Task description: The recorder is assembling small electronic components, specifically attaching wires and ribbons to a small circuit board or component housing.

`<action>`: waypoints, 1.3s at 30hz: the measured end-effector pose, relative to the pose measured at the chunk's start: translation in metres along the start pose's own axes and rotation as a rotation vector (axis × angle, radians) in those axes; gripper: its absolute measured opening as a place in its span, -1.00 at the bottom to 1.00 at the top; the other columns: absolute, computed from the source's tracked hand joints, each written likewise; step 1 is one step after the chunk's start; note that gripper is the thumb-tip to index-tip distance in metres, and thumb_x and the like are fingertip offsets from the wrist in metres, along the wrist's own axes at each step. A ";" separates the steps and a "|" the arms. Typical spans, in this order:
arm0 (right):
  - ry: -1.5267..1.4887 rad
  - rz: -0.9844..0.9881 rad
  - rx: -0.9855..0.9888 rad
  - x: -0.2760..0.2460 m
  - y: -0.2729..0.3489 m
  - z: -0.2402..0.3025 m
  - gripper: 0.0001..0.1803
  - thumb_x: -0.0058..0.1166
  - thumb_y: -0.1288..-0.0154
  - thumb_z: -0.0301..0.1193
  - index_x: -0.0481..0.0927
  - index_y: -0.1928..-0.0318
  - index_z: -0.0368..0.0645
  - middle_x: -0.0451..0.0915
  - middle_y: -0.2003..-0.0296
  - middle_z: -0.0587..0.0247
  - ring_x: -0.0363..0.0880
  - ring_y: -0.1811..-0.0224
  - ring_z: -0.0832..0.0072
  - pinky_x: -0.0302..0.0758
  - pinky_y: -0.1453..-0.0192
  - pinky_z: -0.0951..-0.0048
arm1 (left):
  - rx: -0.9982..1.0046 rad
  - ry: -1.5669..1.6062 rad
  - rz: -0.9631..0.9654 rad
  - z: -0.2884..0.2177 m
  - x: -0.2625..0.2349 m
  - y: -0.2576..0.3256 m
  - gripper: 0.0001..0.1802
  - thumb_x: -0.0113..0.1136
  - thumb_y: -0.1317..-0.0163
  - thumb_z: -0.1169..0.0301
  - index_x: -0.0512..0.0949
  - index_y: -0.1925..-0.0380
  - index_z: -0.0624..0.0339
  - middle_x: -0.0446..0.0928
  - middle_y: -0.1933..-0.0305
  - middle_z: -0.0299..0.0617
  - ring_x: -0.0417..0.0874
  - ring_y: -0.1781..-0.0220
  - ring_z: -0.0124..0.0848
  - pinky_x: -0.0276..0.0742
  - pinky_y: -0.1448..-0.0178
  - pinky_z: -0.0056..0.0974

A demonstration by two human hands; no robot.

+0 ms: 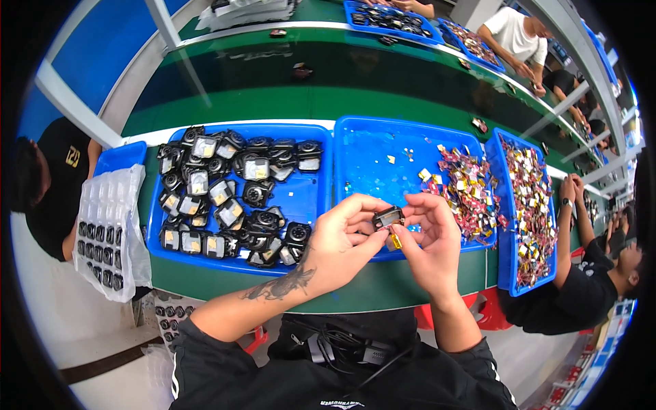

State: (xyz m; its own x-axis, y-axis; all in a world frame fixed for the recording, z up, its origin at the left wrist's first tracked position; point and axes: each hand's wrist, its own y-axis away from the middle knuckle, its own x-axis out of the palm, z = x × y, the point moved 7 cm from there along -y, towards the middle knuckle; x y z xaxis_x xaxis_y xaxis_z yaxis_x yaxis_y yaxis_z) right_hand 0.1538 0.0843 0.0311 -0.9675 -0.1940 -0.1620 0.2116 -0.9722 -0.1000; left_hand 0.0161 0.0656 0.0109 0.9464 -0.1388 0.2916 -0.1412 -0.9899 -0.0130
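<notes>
Over the near edge of the middle blue tray (372, 160), my two hands meet around a small black device housing (388, 217). My left hand (342, 236) pinches the housing from its left side. Between the thumb and fingers of my right hand (434, 242) is a small yellow-wrapped battery (395, 240), close against the housing; its wires are too small to make out. Many similar black housings (256, 195) lie heaped in the left blue tray (327, 178). Small batteries with reddish wires (468, 188) are piled at the right of the middle tray.
A narrow blue tray (507, 270) at the right holds more wired batteries. Clear blister trays (109, 205) with black parts stand at the left. Beyond runs a green conveyor belt (273, 102) with scattered parts. Co-workers sit at both sides and across; white posts (72, 102) rise nearby.
</notes>
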 end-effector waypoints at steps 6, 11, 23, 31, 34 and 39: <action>0.122 0.086 -0.125 -0.001 -0.049 0.012 -0.55 0.17 -0.11 -0.73 0.43 -0.05 -0.29 0.51 0.25 0.27 0.57 0.16 0.56 0.61 0.13 0.54 | 0.325 -0.879 -0.132 -0.054 -0.027 -0.009 -0.71 0.21 -0.23 0.48 0.50 0.04 0.21 0.55 0.14 -0.09 0.68 0.20 -0.27 0.63 0.15 -0.25; 0.231 0.120 0.089 -0.012 -0.214 -0.023 -0.56 0.20 -0.10 -0.67 0.44 -0.04 -0.29 0.63 0.32 0.14 0.67 0.30 0.43 0.62 0.19 0.47 | 0.352 -1.817 -0.363 -0.077 -0.116 0.013 -0.57 0.34 -0.09 0.14 0.52 0.18 0.21 0.60 0.35 -0.04 0.63 0.26 -0.03 0.53 0.14 -0.01; 0.521 0.109 -0.243 0.002 -0.176 -0.009 -0.69 0.18 -0.27 -0.27 0.62 0.13 -0.26 0.68 0.30 0.15 0.68 0.25 0.35 0.61 0.15 0.33 | 0.240 -0.980 -0.323 -0.093 -0.095 0.014 -0.26 0.34 0.01 0.61 0.35 -0.26 0.26 0.57 -0.06 -0.02 0.62 0.08 -0.39 0.59 0.02 -0.31; -0.044 0.134 -0.042 0.013 -0.041 0.001 -0.78 0.01 -0.43 -0.39 0.61 0.17 -0.31 0.62 0.38 0.33 0.57 0.41 0.63 0.54 0.31 0.61 | 0.107 -0.121 0.018 -0.030 -0.009 -0.014 -0.32 0.13 -0.21 0.71 0.20 -0.35 0.31 0.38 -0.27 -0.01 0.57 -0.13 -0.35 0.57 -0.13 -0.32; 0.140 0.169 -0.082 -0.003 -0.038 -0.001 -0.80 0.07 -0.39 -0.40 0.63 0.24 -0.31 0.63 0.43 0.32 0.56 0.46 0.64 0.52 0.34 0.59 | 0.005 -0.110 0.044 -0.010 -0.008 -0.021 -0.47 0.12 -0.27 0.64 0.29 -0.25 0.33 0.47 -0.18 0.00 0.62 -0.05 -0.33 0.61 -0.08 -0.32; 1.138 -0.291 -0.315 -0.091 -0.096 0.005 -0.73 0.26 -0.13 -0.22 0.63 0.41 -0.20 0.62 0.38 0.04 0.61 0.27 0.13 0.55 0.22 0.10 | -0.134 0.182 -0.122 0.012 -0.026 -0.023 -0.83 0.08 -0.35 0.53 0.37 0.10 0.26 0.61 0.10 0.03 0.72 0.17 -0.21 0.70 0.08 -0.24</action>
State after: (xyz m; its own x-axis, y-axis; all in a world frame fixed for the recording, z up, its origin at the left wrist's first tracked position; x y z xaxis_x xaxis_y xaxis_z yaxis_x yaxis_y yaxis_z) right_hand 0.2207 0.1945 0.0599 -0.3435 0.4055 -0.8471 0.1843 -0.8554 -0.4841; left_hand -0.0012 0.0920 -0.0079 0.8928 0.0013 0.4505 -0.0773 -0.9847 0.1562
